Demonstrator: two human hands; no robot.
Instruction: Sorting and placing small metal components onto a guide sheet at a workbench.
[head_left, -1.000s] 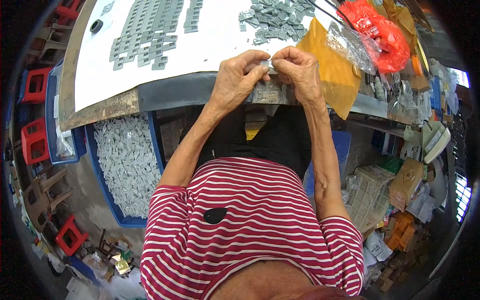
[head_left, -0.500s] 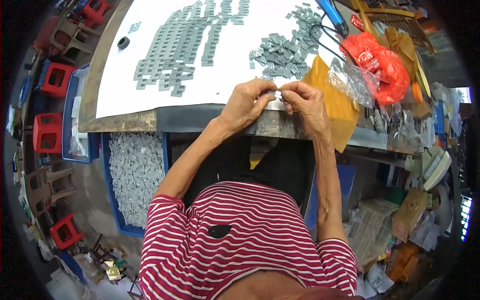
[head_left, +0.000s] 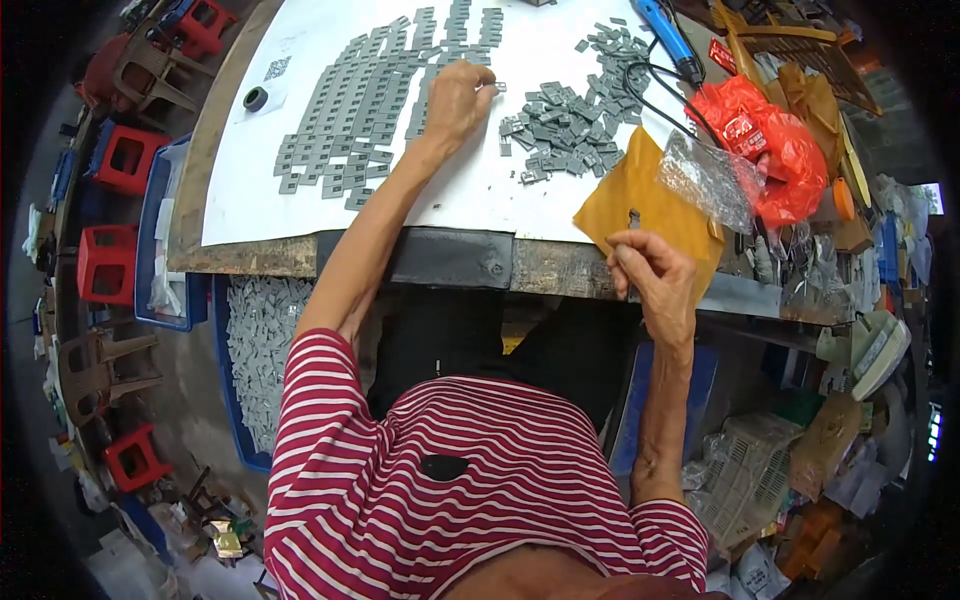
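Note:
My left hand [head_left: 460,103] reaches over the white sheet with its fingers pinched. At its fingertips shows a small light grey piece [head_left: 500,88]. Rows of flat grey rectangular pieces [head_left: 350,115] lie just left of and beyond that hand. To its right spreads a loose heap of similar grey pieces [head_left: 560,130]. Close to the table's front edge, my right hand [head_left: 655,280] is closed around a slim dark tool [head_left: 634,217], whose tip sticks up past the fingers. Most of the tool is hidden in the hand. A yellow-brown paper [head_left: 610,205] lies beneath and behind it.
A red plastic bag [head_left: 800,180], clear plastic wrap [head_left: 705,175] and a blue corded tool [head_left: 670,40] crowd the table's right side. A dark tape roll [head_left: 255,99] sits at left. Below the table stands a blue bin [head_left: 228,390] of pale pieces.
My hands were together near the front edge around a small piece. The left has moved away and left toward the rows; the right has drawn back toward me and right.

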